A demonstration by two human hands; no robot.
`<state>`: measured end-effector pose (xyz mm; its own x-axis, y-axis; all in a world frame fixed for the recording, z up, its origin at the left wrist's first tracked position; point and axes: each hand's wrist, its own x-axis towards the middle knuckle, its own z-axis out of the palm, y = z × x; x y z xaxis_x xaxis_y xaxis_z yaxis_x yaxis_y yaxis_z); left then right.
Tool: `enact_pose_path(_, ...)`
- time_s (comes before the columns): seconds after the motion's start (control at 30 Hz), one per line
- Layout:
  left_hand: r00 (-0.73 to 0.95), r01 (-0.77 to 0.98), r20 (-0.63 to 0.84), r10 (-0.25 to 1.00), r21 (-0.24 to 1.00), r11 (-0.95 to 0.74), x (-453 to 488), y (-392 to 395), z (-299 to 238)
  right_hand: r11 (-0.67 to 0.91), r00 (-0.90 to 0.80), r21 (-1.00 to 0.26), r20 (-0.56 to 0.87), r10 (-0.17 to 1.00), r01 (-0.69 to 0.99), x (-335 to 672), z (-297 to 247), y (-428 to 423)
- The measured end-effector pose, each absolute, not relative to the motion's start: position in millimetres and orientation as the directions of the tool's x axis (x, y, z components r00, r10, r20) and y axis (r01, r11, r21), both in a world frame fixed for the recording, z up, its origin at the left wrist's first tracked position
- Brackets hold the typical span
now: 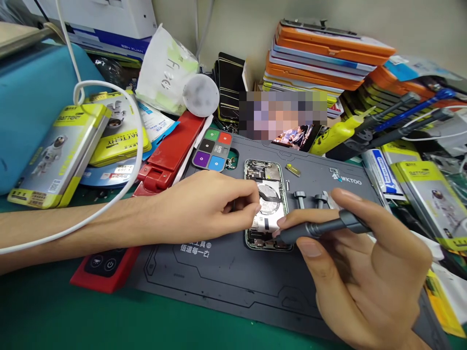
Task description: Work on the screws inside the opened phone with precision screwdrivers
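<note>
An opened smartphone [270, 226] lies on the grey work mat [226, 287], its inner parts and a round coil showing. My right hand [368, 257] grips a dark grey screwdriver [310, 230], whose tip points at the lower end of the phone. The exact spot the tip meets is hard to see. From the left, my left hand [219, 206] reaches over the phone's left edge with thumb and forefinger closed together; what they hold, if anything, is hidden. Two more grey screwdrivers [299, 198] lie just right of the phone. A small metal part [293, 169] rests above them.
A coloured screw tray [212, 149] sits behind my left hand, beside a red lamp-like device [175, 148]. Battery boxes [60, 155] stand at left. A white cable [140, 126] crosses my left forearm. At the back are stacked orange cases [324, 43] and a tool holder [346, 143].
</note>
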<state>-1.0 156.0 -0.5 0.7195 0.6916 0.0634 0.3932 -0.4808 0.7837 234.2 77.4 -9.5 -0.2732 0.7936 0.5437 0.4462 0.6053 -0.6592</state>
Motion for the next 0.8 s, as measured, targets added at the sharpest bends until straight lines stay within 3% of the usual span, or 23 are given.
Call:
enact_pose_path(0.37,0.721,0.404,0.057,0.691,0.775,-0.485,-1.0,156.6,-1.1,0.611,-0.284,-0.678,0.542,0.791,0.409,235.1,-9.7,76.1)
enact_pose_path(0.57,0.719,0.407,0.047,0.693,0.78,-0.476,-0.5,157.1,0.2,0.682,-0.366,-0.528,0.585,0.724,0.505,241.5,-11.2,73.5)
enact_pose_path(0.7,0.719,0.401,0.054,0.693,0.782,-0.477,-0.4,157.5,-1.1,0.684,-0.407,-0.592,0.549,0.73,0.427,246.4,-9.1,73.7)
enact_pose_path(0.8,0.719,0.399,0.056,0.692,0.783,-0.477,-0.1,157.7,-1.7,0.739,-0.438,-0.544,0.595,0.674,0.398,248.5,-9.3,76.3)
